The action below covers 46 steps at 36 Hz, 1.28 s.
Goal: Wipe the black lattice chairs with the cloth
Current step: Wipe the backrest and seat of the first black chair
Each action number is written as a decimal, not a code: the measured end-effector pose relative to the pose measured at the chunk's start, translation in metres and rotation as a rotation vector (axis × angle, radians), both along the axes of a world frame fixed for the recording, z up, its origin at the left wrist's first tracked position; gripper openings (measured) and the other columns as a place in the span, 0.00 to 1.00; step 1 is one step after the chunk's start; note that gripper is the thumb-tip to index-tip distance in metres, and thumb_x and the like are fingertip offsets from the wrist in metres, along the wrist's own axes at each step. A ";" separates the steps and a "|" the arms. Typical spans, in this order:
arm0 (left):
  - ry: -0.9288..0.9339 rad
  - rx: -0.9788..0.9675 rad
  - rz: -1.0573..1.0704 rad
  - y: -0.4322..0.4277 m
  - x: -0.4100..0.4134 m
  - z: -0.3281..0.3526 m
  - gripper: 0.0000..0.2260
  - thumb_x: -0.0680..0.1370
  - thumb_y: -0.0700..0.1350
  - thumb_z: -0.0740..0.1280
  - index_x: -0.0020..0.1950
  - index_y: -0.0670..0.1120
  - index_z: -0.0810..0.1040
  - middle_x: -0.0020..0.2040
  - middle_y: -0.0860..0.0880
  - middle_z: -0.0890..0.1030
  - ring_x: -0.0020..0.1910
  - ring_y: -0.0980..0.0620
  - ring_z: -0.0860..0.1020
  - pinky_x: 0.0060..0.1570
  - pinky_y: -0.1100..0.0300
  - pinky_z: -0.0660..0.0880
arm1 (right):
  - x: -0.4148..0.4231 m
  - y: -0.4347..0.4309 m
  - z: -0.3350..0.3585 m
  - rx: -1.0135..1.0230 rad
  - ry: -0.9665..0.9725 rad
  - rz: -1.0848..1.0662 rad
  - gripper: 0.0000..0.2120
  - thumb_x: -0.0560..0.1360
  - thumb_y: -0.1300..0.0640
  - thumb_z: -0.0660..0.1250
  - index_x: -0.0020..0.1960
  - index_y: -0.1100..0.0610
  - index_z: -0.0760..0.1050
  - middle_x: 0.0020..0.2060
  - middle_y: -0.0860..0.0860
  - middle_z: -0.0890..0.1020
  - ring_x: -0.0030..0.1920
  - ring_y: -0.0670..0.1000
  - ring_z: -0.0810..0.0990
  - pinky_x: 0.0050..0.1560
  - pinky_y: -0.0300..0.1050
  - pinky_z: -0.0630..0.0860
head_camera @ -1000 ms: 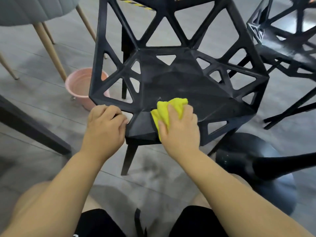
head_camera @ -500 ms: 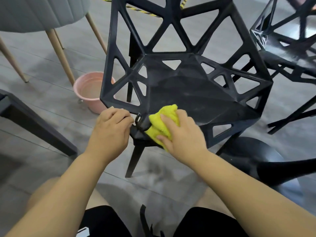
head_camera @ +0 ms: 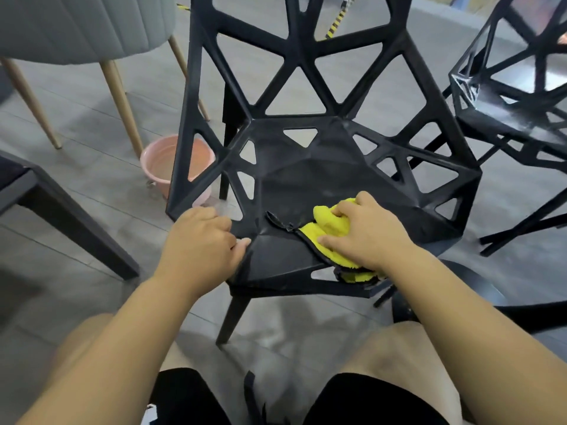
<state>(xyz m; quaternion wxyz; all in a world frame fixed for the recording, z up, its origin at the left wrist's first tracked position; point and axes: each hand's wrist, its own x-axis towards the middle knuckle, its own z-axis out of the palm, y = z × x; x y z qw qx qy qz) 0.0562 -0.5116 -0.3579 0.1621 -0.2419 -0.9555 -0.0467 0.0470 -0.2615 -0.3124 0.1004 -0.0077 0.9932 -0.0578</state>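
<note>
We look down on a black lattice chair (head_camera: 306, 167) standing on the grey floor (head_camera: 86, 185). Right hand (head_camera: 365, 234) presses a yellow cloth (head_camera: 329, 228) flat against the front right of the seat, fingers curled over the bunched fabric, gripping it; the cloth's dark-edged hem trails leftward across the seat. Left hand (head_camera: 201, 240) closed around the seat's front left edge, thumb on the rim. A pink bucket (head_camera: 162, 167) sits on the floor behind the chair's left side. A second black lattice chair (head_camera: 515, 96) stands just to the right. A grey upholstered chair (head_camera: 76, 23) with wooden legs at upper left.
</note>
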 end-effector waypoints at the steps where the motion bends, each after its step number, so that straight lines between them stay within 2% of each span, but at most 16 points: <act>1: -0.005 -0.014 -0.010 -0.003 0.004 0.002 0.21 0.73 0.51 0.59 0.23 0.44 0.80 0.22 0.49 0.70 0.26 0.46 0.70 0.34 0.56 0.70 | 0.004 -0.002 0.001 -0.006 -0.012 0.020 0.28 0.69 0.35 0.66 0.64 0.46 0.70 0.55 0.48 0.67 0.50 0.55 0.76 0.50 0.47 0.73; 9: -0.073 -0.158 -0.022 -0.029 0.026 0.007 0.23 0.72 0.51 0.56 0.19 0.45 0.75 0.18 0.51 0.71 0.20 0.47 0.71 0.36 0.57 0.73 | 0.007 -0.015 0.004 -0.098 -0.096 0.149 0.23 0.68 0.35 0.66 0.60 0.39 0.72 0.49 0.43 0.68 0.53 0.51 0.75 0.50 0.46 0.72; 12: -0.083 -0.178 -0.068 -0.030 0.022 0.012 0.24 0.73 0.52 0.55 0.18 0.46 0.72 0.17 0.51 0.69 0.17 0.49 0.67 0.32 0.57 0.73 | -0.002 -0.015 -0.001 -0.125 -0.057 0.136 0.20 0.69 0.37 0.67 0.59 0.39 0.72 0.50 0.43 0.69 0.53 0.51 0.75 0.49 0.45 0.70; 14: -0.091 -0.156 -0.051 -0.029 0.015 0.016 0.25 0.74 0.53 0.54 0.18 0.47 0.69 0.17 0.53 0.63 0.17 0.49 0.61 0.24 0.63 0.65 | -0.009 -0.011 -0.003 -0.138 -0.021 0.117 0.18 0.70 0.39 0.67 0.58 0.40 0.72 0.49 0.44 0.69 0.52 0.52 0.75 0.47 0.44 0.69; 16: -0.099 -0.107 -0.016 -0.021 0.006 0.024 0.24 0.74 0.55 0.54 0.20 0.49 0.67 0.21 0.55 0.57 0.19 0.51 0.60 0.23 0.67 0.55 | -0.019 -0.006 -0.003 -0.140 0.027 0.103 0.18 0.70 0.41 0.67 0.59 0.42 0.70 0.50 0.45 0.70 0.52 0.53 0.75 0.47 0.45 0.70; 18: -0.083 -0.095 -0.039 -0.007 -0.006 0.029 0.22 0.78 0.57 0.53 0.26 0.50 0.68 0.26 0.55 0.60 0.25 0.51 0.68 0.27 0.64 0.57 | -0.029 0.001 -0.002 -0.130 0.077 0.092 0.21 0.71 0.43 0.68 0.62 0.43 0.68 0.53 0.47 0.71 0.54 0.55 0.75 0.49 0.47 0.71; 20: -0.165 -0.095 -0.019 0.009 -0.021 0.031 0.18 0.80 0.58 0.53 0.35 0.52 0.70 0.34 0.54 0.66 0.39 0.51 0.75 0.36 0.60 0.61 | -0.040 0.010 0.001 -0.109 0.123 0.073 0.25 0.72 0.44 0.68 0.66 0.44 0.64 0.58 0.49 0.71 0.57 0.57 0.74 0.52 0.50 0.71; 23: -0.285 -0.088 0.013 0.034 -0.049 0.033 0.16 0.79 0.59 0.54 0.41 0.51 0.72 0.41 0.55 0.68 0.48 0.51 0.74 0.39 0.59 0.63 | -0.060 0.026 0.009 -0.062 0.208 0.038 0.30 0.73 0.46 0.68 0.71 0.49 0.59 0.64 0.51 0.70 0.60 0.59 0.73 0.53 0.52 0.71; 28: -0.396 -0.066 0.049 0.076 -0.104 0.023 0.15 0.78 0.59 0.57 0.49 0.49 0.75 0.49 0.52 0.72 0.54 0.50 0.71 0.44 0.58 0.66 | -0.099 0.053 0.025 0.054 0.370 0.036 0.31 0.74 0.49 0.67 0.71 0.57 0.60 0.61 0.55 0.72 0.57 0.60 0.73 0.49 0.52 0.69; 32: -0.466 -0.010 0.097 0.101 -0.146 0.008 0.20 0.78 0.59 0.58 0.62 0.47 0.72 0.60 0.50 0.70 0.62 0.48 0.67 0.56 0.52 0.71 | -0.137 0.070 0.035 0.185 0.467 0.031 0.32 0.75 0.49 0.67 0.73 0.60 0.59 0.61 0.57 0.73 0.56 0.63 0.74 0.48 0.55 0.70; 34: -0.488 0.033 0.134 0.109 -0.163 0.000 0.24 0.79 0.60 0.57 0.69 0.47 0.67 0.68 0.49 0.66 0.69 0.47 0.62 0.63 0.52 0.67 | -0.159 0.078 0.039 0.222 0.545 0.070 0.29 0.73 0.53 0.68 0.69 0.60 0.63 0.57 0.59 0.75 0.50 0.64 0.74 0.43 0.55 0.70; 36: -0.504 0.056 0.165 0.116 -0.177 -0.005 0.28 0.80 0.60 0.55 0.75 0.46 0.57 0.74 0.48 0.59 0.75 0.45 0.52 0.70 0.52 0.59 | -0.180 0.084 0.043 0.225 0.651 0.125 0.27 0.70 0.57 0.71 0.65 0.61 0.67 0.51 0.62 0.77 0.42 0.65 0.75 0.37 0.51 0.67; 39: -0.523 0.076 0.214 0.121 -0.193 -0.017 0.28 0.81 0.59 0.50 0.77 0.46 0.51 0.77 0.48 0.51 0.76 0.44 0.46 0.74 0.51 0.50 | -0.215 0.089 0.053 0.238 0.783 0.130 0.25 0.69 0.58 0.70 0.63 0.64 0.69 0.48 0.63 0.78 0.37 0.65 0.76 0.35 0.48 0.61; 42: -0.443 0.036 0.239 0.120 -0.194 -0.038 0.28 0.81 0.59 0.47 0.76 0.44 0.59 0.78 0.48 0.48 0.76 0.45 0.46 0.74 0.51 0.47 | -0.252 0.088 0.066 0.285 0.792 0.045 0.25 0.74 0.57 0.66 0.68 0.63 0.67 0.57 0.63 0.76 0.46 0.66 0.75 0.39 0.51 0.63; 46: -0.382 0.110 0.226 0.119 -0.190 -0.051 0.28 0.81 0.60 0.44 0.72 0.45 0.66 0.78 0.50 0.47 0.76 0.47 0.45 0.74 0.53 0.43 | -0.287 0.085 0.065 0.336 0.729 -0.033 0.28 0.77 0.56 0.61 0.75 0.60 0.58 0.67 0.60 0.68 0.57 0.65 0.71 0.52 0.56 0.68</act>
